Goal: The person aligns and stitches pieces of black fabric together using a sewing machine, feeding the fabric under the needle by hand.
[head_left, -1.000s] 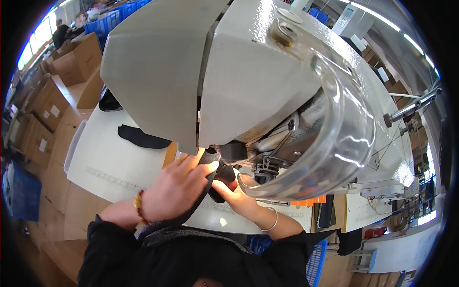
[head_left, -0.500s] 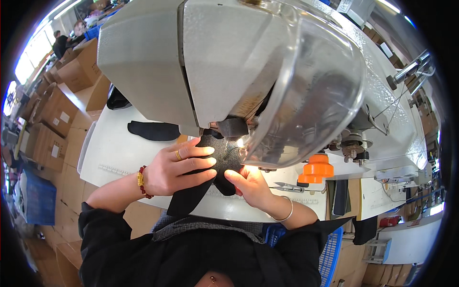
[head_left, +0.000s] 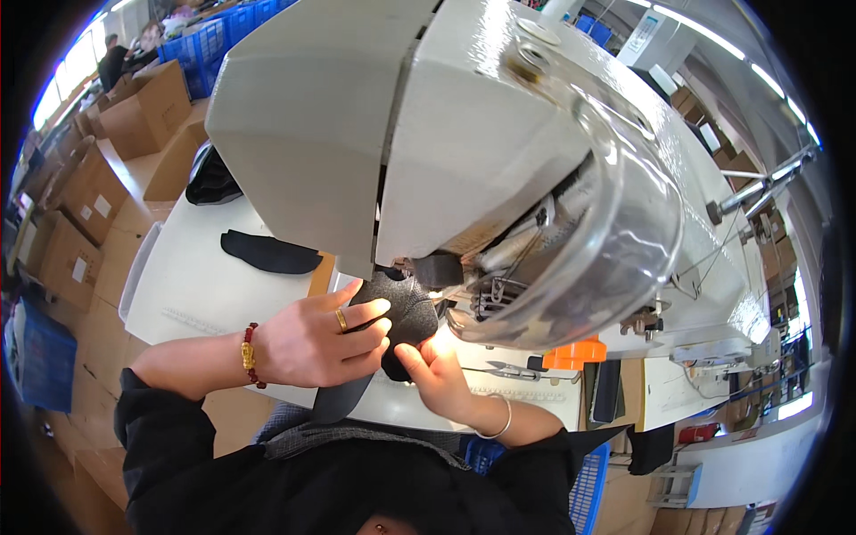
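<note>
A curved, dark, grainy piece of material (head_left: 412, 312) lies beneath the needle area of a large pale sewing machine (head_left: 303, 134). My left hand (head_left: 312, 346) holds its left side, fingers bent over the top and the thumb out of sight. Below those fingers hangs a smooth dark flap (head_left: 341, 399). At the near right edge my right hand (head_left: 443, 382) pinches the piece, thumb on top and the other fingers largely hidden. Machine parts cover the needle and the spot where it meets the material.
On the white table (head_left: 209, 267) lie a flat black cut piece (head_left: 269, 253) and, to the right, small metal snips (head_left: 515, 370). A clear curved guard (head_left: 615, 259) and an orange knob (head_left: 575, 354) stand close on the right. Cardboard boxes (head_left: 147, 107) and a blue crate (head_left: 45, 357) are leftward.
The view has shifted, showing more of the machine's right side. The dark piece has turned under the machine, and its hanging flap lies differently. Both hands have stayed on it.
</note>
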`<action>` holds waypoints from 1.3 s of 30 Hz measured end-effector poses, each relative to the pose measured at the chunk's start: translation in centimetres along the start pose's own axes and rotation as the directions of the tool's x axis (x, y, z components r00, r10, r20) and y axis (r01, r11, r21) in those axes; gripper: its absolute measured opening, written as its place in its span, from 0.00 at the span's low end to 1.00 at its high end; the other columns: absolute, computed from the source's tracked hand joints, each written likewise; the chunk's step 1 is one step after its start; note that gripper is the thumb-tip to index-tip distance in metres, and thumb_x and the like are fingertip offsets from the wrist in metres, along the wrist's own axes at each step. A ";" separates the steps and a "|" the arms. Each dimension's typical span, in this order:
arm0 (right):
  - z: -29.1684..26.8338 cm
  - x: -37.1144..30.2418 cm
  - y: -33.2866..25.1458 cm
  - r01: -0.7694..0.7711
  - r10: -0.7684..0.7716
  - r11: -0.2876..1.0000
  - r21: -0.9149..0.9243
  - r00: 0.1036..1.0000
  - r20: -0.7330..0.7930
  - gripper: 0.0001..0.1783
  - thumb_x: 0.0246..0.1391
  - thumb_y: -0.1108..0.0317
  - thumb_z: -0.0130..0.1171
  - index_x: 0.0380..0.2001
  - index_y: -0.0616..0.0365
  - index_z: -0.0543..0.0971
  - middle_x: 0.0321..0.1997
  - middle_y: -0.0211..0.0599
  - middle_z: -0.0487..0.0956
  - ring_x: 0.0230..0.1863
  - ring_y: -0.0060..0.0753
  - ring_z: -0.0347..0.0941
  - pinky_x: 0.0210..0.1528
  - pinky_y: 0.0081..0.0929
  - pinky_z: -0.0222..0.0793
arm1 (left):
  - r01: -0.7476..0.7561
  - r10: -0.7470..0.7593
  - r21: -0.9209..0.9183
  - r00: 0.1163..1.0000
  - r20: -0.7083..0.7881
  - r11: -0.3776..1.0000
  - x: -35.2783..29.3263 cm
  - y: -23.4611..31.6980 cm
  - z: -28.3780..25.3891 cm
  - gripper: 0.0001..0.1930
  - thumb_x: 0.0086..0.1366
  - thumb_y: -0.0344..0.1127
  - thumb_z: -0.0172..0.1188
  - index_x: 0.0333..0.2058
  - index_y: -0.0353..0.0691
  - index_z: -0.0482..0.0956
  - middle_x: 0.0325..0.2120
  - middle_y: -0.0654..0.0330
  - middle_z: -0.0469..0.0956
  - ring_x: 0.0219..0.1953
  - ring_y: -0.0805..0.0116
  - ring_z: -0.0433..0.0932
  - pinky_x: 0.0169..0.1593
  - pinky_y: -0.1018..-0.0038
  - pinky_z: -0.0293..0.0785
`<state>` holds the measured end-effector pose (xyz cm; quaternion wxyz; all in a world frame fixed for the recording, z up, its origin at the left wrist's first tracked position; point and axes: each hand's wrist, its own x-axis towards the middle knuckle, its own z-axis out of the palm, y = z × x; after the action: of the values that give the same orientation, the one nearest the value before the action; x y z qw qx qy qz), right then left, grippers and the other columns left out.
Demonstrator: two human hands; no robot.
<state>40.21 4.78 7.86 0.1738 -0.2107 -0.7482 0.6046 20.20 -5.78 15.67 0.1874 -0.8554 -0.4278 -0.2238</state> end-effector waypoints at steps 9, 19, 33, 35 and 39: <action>0.7 -0.4 -0.2 0.095 -0.097 0.995 0.043 0.993 0.062 0.17 0.66 0.59 0.52 0.32 0.65 0.74 0.22 0.32 0.73 0.23 0.19 0.67 0.26 0.24 0.66 | -0.096 0.098 0.037 0.994 -0.046 0.995 -0.3 -0.8 -0.2 0.11 0.47 0.34 0.63 0.32 0.42 0.78 0.34 0.63 0.75 0.48 0.63 0.76 0.48 0.62 0.78; -1.2 0.6 -4.1 -0.098 0.089 0.990 0.097 0.991 0.096 0.15 0.66 0.60 0.50 0.31 0.62 0.67 0.28 0.34 0.75 0.28 0.21 0.72 0.35 0.21 0.69 | 0.005 0.000 0.048 0.995 -0.102 0.999 1.0 -1.3 -0.4 0.10 0.50 0.33 0.62 0.33 0.43 0.77 0.38 0.63 0.76 0.49 0.64 0.76 0.31 0.72 0.76; -2.2 1.1 -4.2 -0.228 0.192 0.960 0.160 0.958 0.214 0.16 0.68 0.59 0.43 0.43 0.65 0.63 0.23 0.34 0.73 0.30 0.27 0.73 0.40 0.29 0.71 | 0.230 -0.244 -0.205 0.969 -0.046 0.951 0.9 -3.0 0.9 0.11 0.43 0.33 0.64 0.30 0.43 0.79 0.36 0.59 0.75 0.38 0.59 0.76 0.32 0.64 0.70; -2.2 1.3 -3.9 -0.216 0.178 0.959 0.183 0.963 0.201 0.17 0.68 0.58 0.43 0.42 0.65 0.62 0.23 0.34 0.73 0.30 0.27 0.74 0.39 0.29 0.71 | 0.157 -0.176 -0.170 0.979 -0.101 0.973 0.8 -3.3 1.3 0.11 0.42 0.32 0.64 0.29 0.43 0.79 0.35 0.59 0.75 0.37 0.57 0.75 0.33 0.63 0.69; -2.3 1.3 -2.5 -0.218 0.185 0.955 0.201 0.968 0.169 0.17 0.68 0.58 0.44 0.34 0.63 0.66 0.19 0.34 0.74 0.27 0.27 0.75 0.34 0.28 0.72 | 0.243 -0.276 -0.237 0.954 -0.120 0.941 0.9 -3.1 1.8 0.11 0.41 0.29 0.63 0.28 0.44 0.80 0.33 0.60 0.76 0.36 0.56 0.75 0.34 0.63 0.69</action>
<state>40.07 6.91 10.79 0.0769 -0.2200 -0.6626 0.7117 18.57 -2.49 15.06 0.0926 -0.7873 -0.4941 -0.3569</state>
